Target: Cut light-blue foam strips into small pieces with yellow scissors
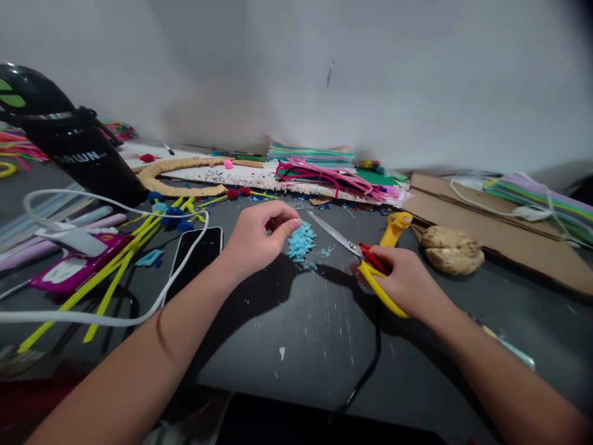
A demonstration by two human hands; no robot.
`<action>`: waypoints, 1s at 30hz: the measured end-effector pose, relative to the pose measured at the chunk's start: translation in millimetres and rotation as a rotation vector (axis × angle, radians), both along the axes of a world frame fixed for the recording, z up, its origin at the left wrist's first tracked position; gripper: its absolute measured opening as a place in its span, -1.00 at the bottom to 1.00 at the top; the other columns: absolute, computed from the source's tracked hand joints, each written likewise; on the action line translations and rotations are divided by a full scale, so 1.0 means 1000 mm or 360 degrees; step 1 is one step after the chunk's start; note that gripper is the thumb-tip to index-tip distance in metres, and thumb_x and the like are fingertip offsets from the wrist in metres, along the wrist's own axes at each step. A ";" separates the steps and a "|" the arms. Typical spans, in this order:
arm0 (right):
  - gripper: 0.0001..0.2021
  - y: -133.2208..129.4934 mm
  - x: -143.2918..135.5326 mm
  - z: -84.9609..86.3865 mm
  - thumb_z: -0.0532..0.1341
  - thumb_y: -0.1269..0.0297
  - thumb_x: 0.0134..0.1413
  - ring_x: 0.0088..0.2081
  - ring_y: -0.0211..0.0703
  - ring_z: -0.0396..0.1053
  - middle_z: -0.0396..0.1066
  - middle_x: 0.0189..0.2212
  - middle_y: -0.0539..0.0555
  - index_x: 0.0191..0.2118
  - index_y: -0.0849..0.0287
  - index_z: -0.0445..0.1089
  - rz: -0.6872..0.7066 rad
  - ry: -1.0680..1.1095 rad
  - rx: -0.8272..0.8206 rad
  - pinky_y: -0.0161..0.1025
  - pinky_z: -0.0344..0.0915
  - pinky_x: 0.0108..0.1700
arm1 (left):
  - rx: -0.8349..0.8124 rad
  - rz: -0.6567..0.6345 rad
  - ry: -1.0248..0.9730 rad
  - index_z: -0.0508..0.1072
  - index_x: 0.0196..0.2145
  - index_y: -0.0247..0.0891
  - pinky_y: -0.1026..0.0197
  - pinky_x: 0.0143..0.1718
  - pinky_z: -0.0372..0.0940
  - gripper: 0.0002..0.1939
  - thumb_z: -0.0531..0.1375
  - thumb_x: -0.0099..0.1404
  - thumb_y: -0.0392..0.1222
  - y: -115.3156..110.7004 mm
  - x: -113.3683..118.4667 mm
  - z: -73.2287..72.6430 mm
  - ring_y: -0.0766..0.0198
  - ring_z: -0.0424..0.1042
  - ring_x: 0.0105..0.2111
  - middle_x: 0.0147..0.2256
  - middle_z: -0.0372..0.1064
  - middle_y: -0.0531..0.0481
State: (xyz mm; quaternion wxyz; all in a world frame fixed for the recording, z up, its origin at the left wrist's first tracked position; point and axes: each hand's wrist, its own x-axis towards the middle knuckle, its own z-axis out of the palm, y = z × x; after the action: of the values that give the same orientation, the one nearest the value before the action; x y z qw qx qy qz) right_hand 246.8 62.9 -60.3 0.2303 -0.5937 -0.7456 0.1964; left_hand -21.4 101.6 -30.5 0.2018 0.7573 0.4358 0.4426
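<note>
A small pile of cut light-blue pieces (301, 241) lies on the dark table, with finer blue bits (327, 252) scattered to its right. My left hand (254, 238) hovers at the pile's upper left, thumb and fingertips pinched together; whatever is between them is hidden or too small to name. In my right hand (405, 278) is a pair of scissors (336, 235) with yellow and red handles. Its blades point up and left toward the pile and look closed or nearly so. Behind the right hand stands a yellow glue gun (393, 227), partly covered.
At left are a black bottle (83, 151), a white cable (111, 321), yellow strips (109, 278) and a phone (197, 253). Pink cords (319, 176) and a cardboard ring (180, 167) lie at the back. A tan lumpy object (451, 248) and cardboard (514, 241) occupy the right.
</note>
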 end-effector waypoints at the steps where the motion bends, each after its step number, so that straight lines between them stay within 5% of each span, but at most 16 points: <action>1: -0.75 0.000 -0.001 -0.001 0.22 0.14 -0.01 -0.50 -0.27 0.07 0.16 -0.60 -0.05 -0.54 0.17 0.25 0.0021 -0.0017 -0.0003 -0.31 0.01 -0.48 | 0.0010 0.0010 0.0006 0.49 -0.37 -0.31 0.33 -0.48 0.18 -0.90 0.22 0.27 -0.23 0.000 0.000 -0.001 0.39 0.30 -0.50 -0.47 0.42 0.04; 5: -0.78 -0.001 -0.003 -0.002 0.20 0.22 -0.02 -0.51 -0.29 0.06 0.16 -0.62 -0.07 -0.55 0.16 0.20 0.0049 -0.0065 0.0016 -0.31 0.00 -0.48 | 0.0115 -0.0022 0.0112 0.46 -0.38 -0.30 0.30 -0.47 0.14 -0.90 0.20 0.29 -0.25 0.001 0.000 -0.005 0.39 0.23 -0.51 -0.49 0.36 0.05; 13: -0.74 0.004 0.012 0.016 0.21 0.12 -0.02 -0.52 -0.28 0.09 0.22 -0.62 -0.06 -0.56 0.18 0.31 0.0188 -0.0161 -0.0219 -0.28 -0.03 -0.49 | 0.0274 -0.0499 0.0185 0.44 -0.33 -0.30 0.28 -0.35 0.18 -0.90 0.14 0.34 -0.36 -0.028 0.037 -0.010 0.36 0.26 -0.42 -0.41 0.34 0.01; 18: -0.72 0.011 0.026 0.016 0.22 0.08 -0.07 -0.53 -0.25 0.13 0.26 -0.63 -0.01 -0.56 0.19 0.35 0.0013 -0.0237 -0.0202 -0.26 -0.04 -0.49 | 0.0323 -0.0414 0.0221 0.43 -0.33 -0.28 0.28 -0.35 0.20 -0.89 0.12 0.36 -0.30 -0.037 0.049 -0.015 0.35 0.28 -0.43 -0.42 0.34 0.02; 20: -0.73 0.012 0.029 0.015 0.23 0.09 -0.09 -0.54 -0.26 0.11 0.24 -0.63 -0.01 -0.57 0.19 0.34 -0.0065 -0.0191 -0.0165 -0.26 -0.04 -0.50 | 0.0299 -0.0141 0.0320 0.42 -0.32 -0.26 0.27 -0.32 0.22 -0.87 0.10 0.37 -0.24 -0.021 0.037 -0.016 0.30 0.33 -0.37 -0.37 0.39 -0.01; 22: -0.76 0.014 0.029 0.015 0.24 0.12 -0.10 -0.53 -0.26 0.11 0.25 -0.62 0.00 -0.57 0.19 0.34 -0.0148 -0.0111 -0.0087 -0.26 -0.04 -0.49 | 0.0206 0.0397 0.0512 0.41 -0.26 -0.26 0.22 -0.25 0.26 -0.83 0.07 0.38 -0.17 0.010 0.018 -0.015 0.23 0.38 -0.30 -0.28 0.44 -0.06; 24: -0.77 0.014 0.027 0.014 0.23 0.15 -0.09 -0.52 -0.25 0.14 0.26 -0.61 0.00 -0.57 0.19 0.34 -0.0182 -0.0044 0.0003 -0.26 -0.03 -0.48 | 0.0009 0.0731 0.0967 0.40 -0.21 -0.27 0.17 -0.15 0.28 -0.78 0.00 0.40 -0.15 0.048 0.000 -0.014 0.15 0.40 -0.17 -0.19 0.44 -0.14; 27: -0.78 0.013 0.024 0.013 0.22 0.17 -0.08 -0.52 -0.27 0.14 0.26 -0.61 -0.01 -0.58 0.18 0.29 -0.0190 -0.0007 0.0049 -0.28 -0.02 -0.48 | -0.0096 0.0765 0.1171 0.41 -0.17 -0.30 0.07 -0.11 0.27 -0.74 -0.03 0.38 -0.20 0.094 -0.013 -0.021 0.01 0.41 -0.10 -0.15 0.45 -0.26; 30: -0.73 0.011 0.023 0.013 0.22 0.15 -0.07 -0.54 -0.29 0.09 0.23 -0.62 -0.03 -0.61 0.17 0.22 -0.0159 -0.0056 0.0067 -0.28 -0.05 -0.48 | -0.0127 0.0699 0.1347 0.41 -0.10 -0.35 -0.05 -0.04 0.24 -0.69 -0.05 0.38 -0.20 0.112 -0.010 -0.032 -0.14 0.35 0.02 -0.04 0.41 -0.39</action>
State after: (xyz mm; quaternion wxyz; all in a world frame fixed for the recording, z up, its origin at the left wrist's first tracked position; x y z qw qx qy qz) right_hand 269.4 74.2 -47.7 0.2392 -0.6287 -0.7228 0.1584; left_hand -31.4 214.0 -63.0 -0.0627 0.7526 0.6461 0.1103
